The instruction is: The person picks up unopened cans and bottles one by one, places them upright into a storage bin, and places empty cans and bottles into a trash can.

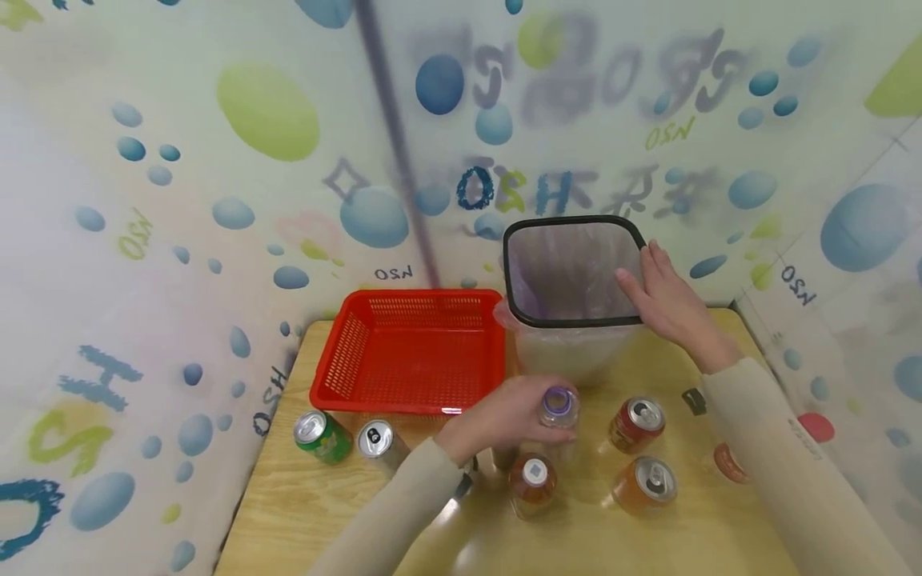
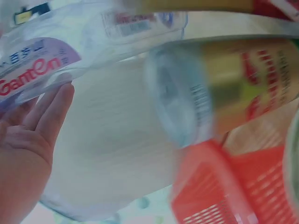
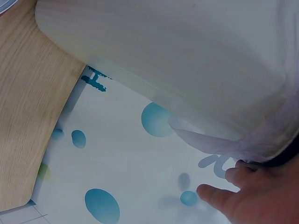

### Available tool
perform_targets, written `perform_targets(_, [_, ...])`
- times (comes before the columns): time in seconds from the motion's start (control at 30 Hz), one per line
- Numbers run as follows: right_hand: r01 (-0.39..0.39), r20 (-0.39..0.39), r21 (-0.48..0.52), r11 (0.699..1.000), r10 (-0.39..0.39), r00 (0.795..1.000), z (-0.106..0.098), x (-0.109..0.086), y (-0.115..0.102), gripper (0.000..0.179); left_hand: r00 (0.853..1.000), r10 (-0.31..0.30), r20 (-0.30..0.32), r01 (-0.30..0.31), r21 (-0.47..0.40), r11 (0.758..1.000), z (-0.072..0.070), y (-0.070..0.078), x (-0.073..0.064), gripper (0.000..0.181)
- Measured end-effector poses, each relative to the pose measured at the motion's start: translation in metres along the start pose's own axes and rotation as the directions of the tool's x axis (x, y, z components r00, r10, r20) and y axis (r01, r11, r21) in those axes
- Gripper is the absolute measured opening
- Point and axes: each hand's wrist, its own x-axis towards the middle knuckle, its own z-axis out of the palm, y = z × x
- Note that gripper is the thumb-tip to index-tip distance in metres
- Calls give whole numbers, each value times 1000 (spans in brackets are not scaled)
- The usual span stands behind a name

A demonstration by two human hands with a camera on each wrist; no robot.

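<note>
Plastic bottle (image 1: 559, 413) gripped in left hand (image 1: 513, 412); right hand (image 1: 671, 302), fingers straight, on bin rim (image 1: 576, 323).

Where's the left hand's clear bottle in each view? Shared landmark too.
Head: clear bottle, right of centre, below the middle, in the left hand.
Left wrist: clear bottle, upper left, purple label showing.
Right wrist: not in it.
Landmark: white bin, in all three.

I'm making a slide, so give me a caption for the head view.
Left hand holding a clear bottle, right hand at the bin rim, cans and a red basket nearby.
</note>
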Motion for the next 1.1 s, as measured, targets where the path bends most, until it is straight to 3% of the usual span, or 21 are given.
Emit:
perform_targets(0.3, [5,-6,-11,1000,-5,1000,1,-2,0,89,997,6,-73,-15,-133,991,-45,28,-6,51])
perform_targets(0.5, [3,-4,-21,1000,-4,1000,2,-2,1,89,984,44,-175,-66,-121,990,-72,42,-5,56])
perform_targets(0.6, [3,-2,-23,1000,-3,1000,2,-1,1,89,954,98,-282,-132,-104,986,-86,48,-3,56])
perform_targets(0.73, [-4,10,-19,1000,4,1000,2,-1,0,89,881,162,-444,-215,-71,974,-101,52,3,56])
perform_targets(0.83, [-3,11,-15,1000,4,1000,2,-1,0,88,836,177,-520,-231,-40,972,-112,54,12,56])
perform_targets(0.93, [-1,4,-15,1000,1,1000,2,-1,-1,88,820,170,-547,-209,-9,978,-122,54,23,57])
perform_targets(1.1, [0,1,-18,1000,0,1000,2,-1,-1,89,825,118,-552,-154,-18,988,-136,52,41,56])
